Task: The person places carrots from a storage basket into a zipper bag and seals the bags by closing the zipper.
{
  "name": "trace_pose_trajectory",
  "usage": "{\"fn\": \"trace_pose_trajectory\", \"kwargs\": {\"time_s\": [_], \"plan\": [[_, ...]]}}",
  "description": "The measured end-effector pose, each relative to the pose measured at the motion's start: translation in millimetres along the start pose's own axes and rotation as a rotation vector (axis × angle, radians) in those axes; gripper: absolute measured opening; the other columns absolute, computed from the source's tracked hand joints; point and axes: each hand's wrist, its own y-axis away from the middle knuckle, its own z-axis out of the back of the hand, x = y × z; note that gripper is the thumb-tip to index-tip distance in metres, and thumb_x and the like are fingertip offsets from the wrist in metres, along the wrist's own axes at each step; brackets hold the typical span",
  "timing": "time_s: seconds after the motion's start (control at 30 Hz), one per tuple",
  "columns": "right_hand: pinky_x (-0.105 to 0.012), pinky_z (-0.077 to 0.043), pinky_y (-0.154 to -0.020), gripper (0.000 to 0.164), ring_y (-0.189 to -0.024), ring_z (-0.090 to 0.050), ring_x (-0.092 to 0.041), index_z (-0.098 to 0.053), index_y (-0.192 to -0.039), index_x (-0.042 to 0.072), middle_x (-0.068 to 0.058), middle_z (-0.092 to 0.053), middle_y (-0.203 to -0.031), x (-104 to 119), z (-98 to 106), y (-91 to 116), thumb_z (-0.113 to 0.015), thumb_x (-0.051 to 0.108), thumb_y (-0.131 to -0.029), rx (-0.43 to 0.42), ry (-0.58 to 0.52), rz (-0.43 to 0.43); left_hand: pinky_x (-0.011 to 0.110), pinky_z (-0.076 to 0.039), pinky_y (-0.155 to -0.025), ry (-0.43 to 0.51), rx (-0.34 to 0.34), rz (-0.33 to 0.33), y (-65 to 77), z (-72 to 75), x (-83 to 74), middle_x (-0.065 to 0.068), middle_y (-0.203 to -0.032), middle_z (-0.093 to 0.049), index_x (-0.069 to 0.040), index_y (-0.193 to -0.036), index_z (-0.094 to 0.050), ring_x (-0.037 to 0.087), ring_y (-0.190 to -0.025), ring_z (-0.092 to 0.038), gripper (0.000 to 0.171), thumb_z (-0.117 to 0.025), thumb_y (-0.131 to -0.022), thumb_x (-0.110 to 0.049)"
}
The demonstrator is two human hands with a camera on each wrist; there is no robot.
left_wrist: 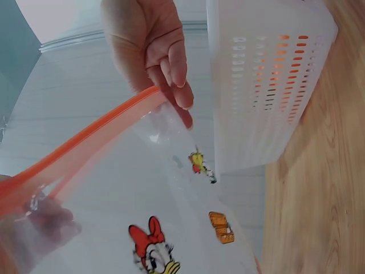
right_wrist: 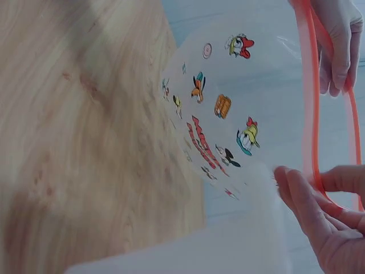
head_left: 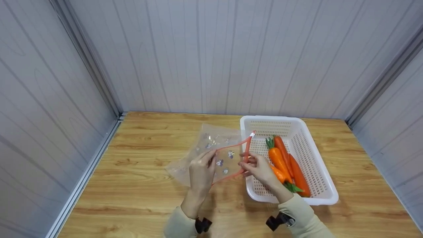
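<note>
A clear zip bag [head_left: 203, 145] with an orange zip edge and printed cartoon figures is spread in front of me, its mouth parted and facing right. My left hand [head_left: 201, 168] pinches one side of that mouth; in the left wrist view its fingers show blurred through the film. My right hand [head_left: 261, 168] holds the orange edge on the other side between thumb and fingers, above the near-left rim of a white basket [head_left: 322, 165]. A white slider [head_left: 252, 134] sits at the far corner of the zip. Several carrots [head_left: 299, 178] with some green tops lie in the basket.
The basket stands on the right part of the wood-grain table [head_left: 132, 185], overlapped by the bag's mouth in the head view. Pale panelled walls [head_left: 198, 59] enclose the table at the back and both sides.
</note>
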Motion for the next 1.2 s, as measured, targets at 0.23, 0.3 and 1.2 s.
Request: {"fn": "trace_pose_trajectory", "kwargs": {"time_s": [0.23,0.3,1.2], "plan": [[-0.035,-0.052,-0.063,0.038,-0.082,-0.062,-0.029,-0.045,-0.119,-0.006,-0.021,-0.06,-0.099,10.4,11.3,-4.0,-0.057,0.008,-0.086,0.057,0.071,0.009,0.021,-0.05,-0.057,0.015,0.001,0.003,0.5,-1.2,-0.4,0.009,-0.079,-0.066,0.002,-0.085,-0.069,0.016,-0.068,-0.063,0.015,-0.067,-0.071,0.007],[-0.035,-0.052,-0.064,0.039,-0.082,-0.061,-0.03,-0.045,-0.119,-0.006,-0.021,-0.059,-0.1,12.9,15.2,-4.3,-0.057,0.01,-0.086,0.061,0.089,-0.003,0.022,-0.051,-0.058,0.016,0.004,0.006,0.7,-1.4,-0.3,0.01,-0.08,-0.066,0.003,-0.085,-0.069,0.017,-0.07,-0.063,0.015,-0.067,-0.071,0.007],[-0.038,-0.05,-0.072,0.04,-0.092,-0.056,-0.031,-0.047,-0.117,-0.01,-0.026,-0.054,-0.108,4.4,103.2,-36.9,-0.055,0.016,-0.087,-0.043,0.381,-0.054,0.022,-0.049,-0.054,0.015,0.002,0.034,-0.9,-3.5,1.6,0.009,-0.078,-0.066,0.002,-0.086,-0.069,0.015,-0.066,-0.062,0.014,-0.066,-0.073,0.006]]}}
